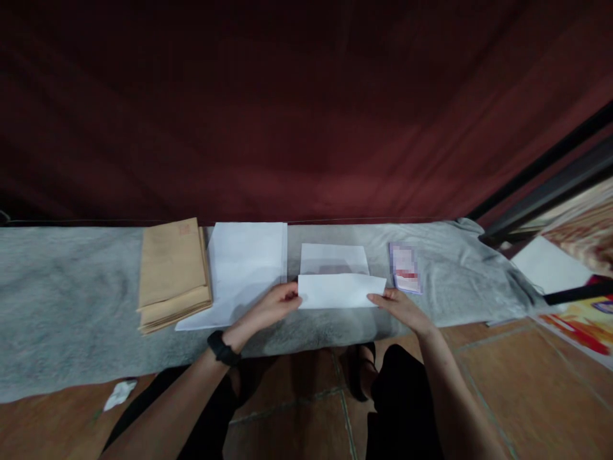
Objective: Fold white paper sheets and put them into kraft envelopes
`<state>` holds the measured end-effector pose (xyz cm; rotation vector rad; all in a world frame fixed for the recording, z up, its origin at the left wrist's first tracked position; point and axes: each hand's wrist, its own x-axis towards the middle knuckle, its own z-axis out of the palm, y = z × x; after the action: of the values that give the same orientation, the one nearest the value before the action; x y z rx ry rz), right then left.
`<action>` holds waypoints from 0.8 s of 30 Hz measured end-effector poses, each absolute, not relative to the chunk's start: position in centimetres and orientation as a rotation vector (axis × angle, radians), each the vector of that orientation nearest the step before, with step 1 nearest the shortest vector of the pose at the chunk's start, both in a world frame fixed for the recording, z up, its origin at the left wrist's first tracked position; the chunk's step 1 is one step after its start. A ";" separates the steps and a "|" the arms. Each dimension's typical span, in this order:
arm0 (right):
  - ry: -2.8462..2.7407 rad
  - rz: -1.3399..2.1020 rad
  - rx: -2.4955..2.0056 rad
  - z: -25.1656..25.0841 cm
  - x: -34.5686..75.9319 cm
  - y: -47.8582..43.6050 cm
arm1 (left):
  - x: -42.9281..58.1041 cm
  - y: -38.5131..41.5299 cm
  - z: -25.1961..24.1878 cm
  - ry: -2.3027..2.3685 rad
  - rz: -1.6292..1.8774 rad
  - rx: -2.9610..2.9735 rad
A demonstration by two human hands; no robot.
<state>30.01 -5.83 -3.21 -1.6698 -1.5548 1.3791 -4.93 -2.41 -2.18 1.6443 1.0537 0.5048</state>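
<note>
Between my hands is a white folded sheet of paper (341,291), held level above the grey cloth. My left hand (282,303) pinches its left end, and my right hand (393,305) grips the right end with the thumb on top. Just behind it another white paper (334,257) lies on the cloth, its near part hidden by the held sheet. A stack of larger white sheets (249,262) lies to the left, close to my left hand. Right of my right hand rests a small purple-edged packet (405,267), its print blurred.
Brown envelopes (173,262) are stacked at the left on the grey cloth (71,300). A dark red curtain (306,128) hangs behind. Crumpled white tissue (119,394) lies on the tiled floor (522,377). At the far right are a white sheet (550,265) and a colourful printed item (587,326).
</note>
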 end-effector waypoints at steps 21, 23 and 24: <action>-1.803 0.310 -2.477 -3.3 24.7 -0.5 | -0.5 1.6 -2.6 1.934 0.470 1.829; -1.786 0.253 -2.500 -3.3 24.3 -0.3 | -0.3 1.9 -2.6 1.923 0.539 1.756; -1.781 0.224 -2.504 -3.4 24.1 -0.2 | -0.2 2.0 -2.6 1.916 0.559 1.725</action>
<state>24.11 -0.20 -3.36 -2.5038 -1.7808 0.2243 -0.19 1.99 -2.56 1.7252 1.9162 0.5595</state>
